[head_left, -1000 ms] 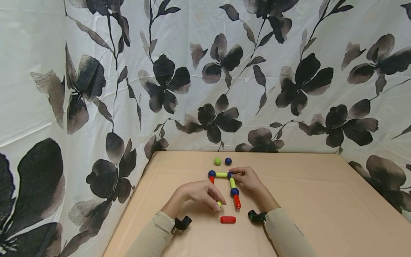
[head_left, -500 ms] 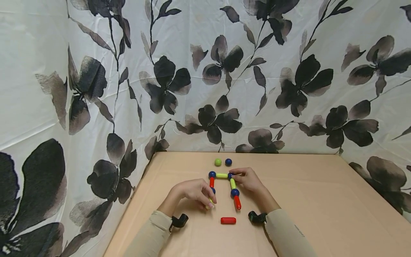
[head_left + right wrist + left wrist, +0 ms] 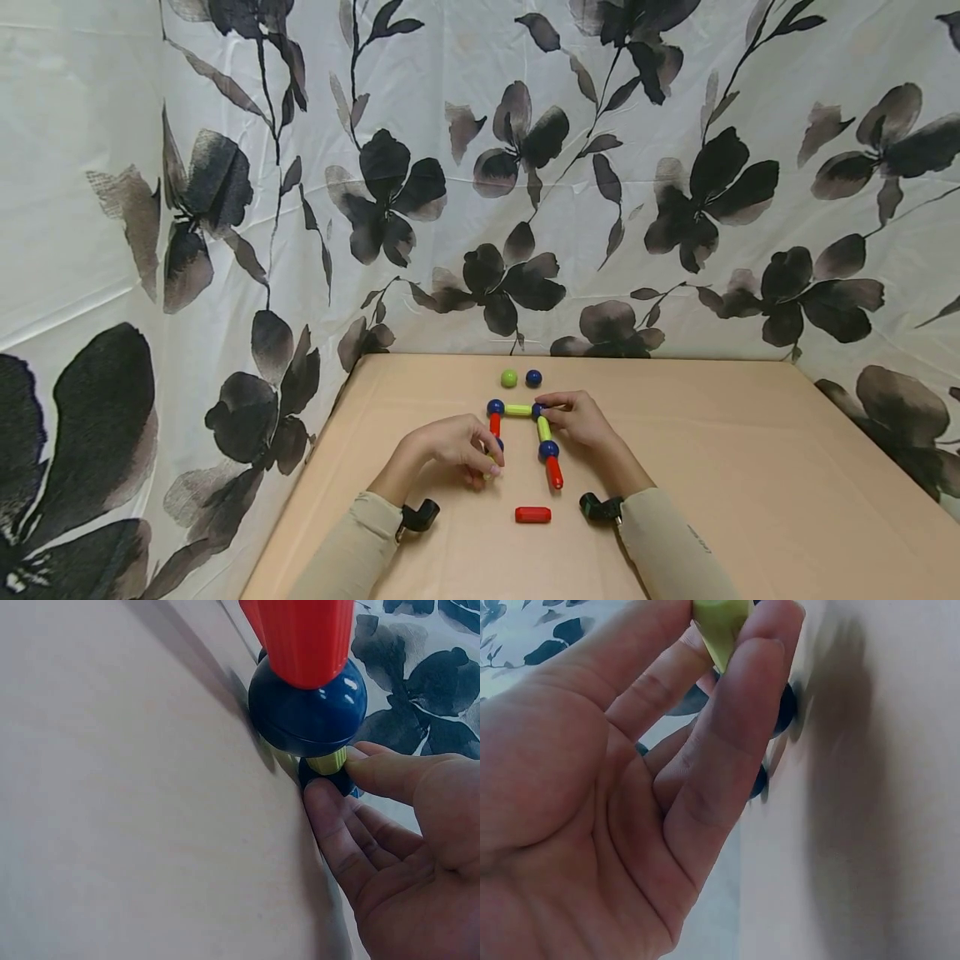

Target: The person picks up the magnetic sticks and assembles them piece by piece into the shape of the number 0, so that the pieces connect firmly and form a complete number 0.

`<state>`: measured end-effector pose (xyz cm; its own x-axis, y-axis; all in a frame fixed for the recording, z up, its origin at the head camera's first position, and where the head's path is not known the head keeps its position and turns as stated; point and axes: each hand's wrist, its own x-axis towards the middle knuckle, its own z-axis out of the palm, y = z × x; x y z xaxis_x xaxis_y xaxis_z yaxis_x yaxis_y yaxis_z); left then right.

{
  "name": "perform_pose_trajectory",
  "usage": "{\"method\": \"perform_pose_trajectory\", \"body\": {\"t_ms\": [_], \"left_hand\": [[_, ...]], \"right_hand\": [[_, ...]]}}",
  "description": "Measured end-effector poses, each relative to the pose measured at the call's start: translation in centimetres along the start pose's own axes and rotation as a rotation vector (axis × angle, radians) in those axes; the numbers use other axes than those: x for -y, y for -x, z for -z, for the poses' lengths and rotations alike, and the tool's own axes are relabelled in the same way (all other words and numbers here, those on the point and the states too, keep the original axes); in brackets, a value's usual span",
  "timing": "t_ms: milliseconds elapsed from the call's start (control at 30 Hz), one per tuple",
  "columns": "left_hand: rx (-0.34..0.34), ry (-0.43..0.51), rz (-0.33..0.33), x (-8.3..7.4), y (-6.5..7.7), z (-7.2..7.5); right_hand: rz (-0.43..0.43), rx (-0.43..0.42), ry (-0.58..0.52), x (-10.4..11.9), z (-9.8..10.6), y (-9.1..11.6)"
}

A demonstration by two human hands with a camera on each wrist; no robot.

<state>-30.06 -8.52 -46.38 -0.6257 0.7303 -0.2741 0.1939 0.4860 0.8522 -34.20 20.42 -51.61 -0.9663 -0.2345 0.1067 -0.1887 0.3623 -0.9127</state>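
Grips (image 3: 452, 444) (image 3: 577, 418) pinch 1 yellow-green rod (image 3: 721, 626) and 1 of 5 blue balls (image 3: 536, 411).

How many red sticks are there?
3: a red stick by the left hand, a red stick poking out from a blue ball on the right, and a loose red stick at the front. More might be hidden.

Glossy plastic blue ball (image 3: 307, 718), plastic red rod (image 3: 309, 641), smooth tabletop (image 3: 720, 467)
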Motion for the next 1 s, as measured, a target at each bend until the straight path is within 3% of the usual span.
{"method": "perform_pose_trajectory", "body": {"t_ms": [400, 500, 667, 800, 900, 1000], "left_hand": [[-0.061, -0.101, -0.004, -0.4, -0.1, 0.2], [-0.172, -0.128, -0.053, -0.5, -0.3, 0.6], [-0.443, -0.136, -0.165, -0.2, -1.8, 1.0], [-0.626, -0.162, -0.18, 0.7, -3.5, 0.9], [-0.702, -0.154, -0.155, 2.0, -4.7, 0.7], [-0.715, -0.103, -0.134, 3.2, -5.4, 0.4]], "right_hand": [[-0.018, 0.0, -0.004, 0.0, 0.1, 0.0], [-0.02, -0.002, 0.004, -0.1, 0.1, -0.1], [-0.023, -0.008, 0.008, -0.1, 0.1, -0.1], [-0.016, -0.008, -0.01, 0.0, 0.0, -0.1], [-0.018, -0.007, -0.017, 0.0, 0.0, 0.0], [-0.029, -0.008, -0.019, 0.0, 0.1, 0.0]]}}
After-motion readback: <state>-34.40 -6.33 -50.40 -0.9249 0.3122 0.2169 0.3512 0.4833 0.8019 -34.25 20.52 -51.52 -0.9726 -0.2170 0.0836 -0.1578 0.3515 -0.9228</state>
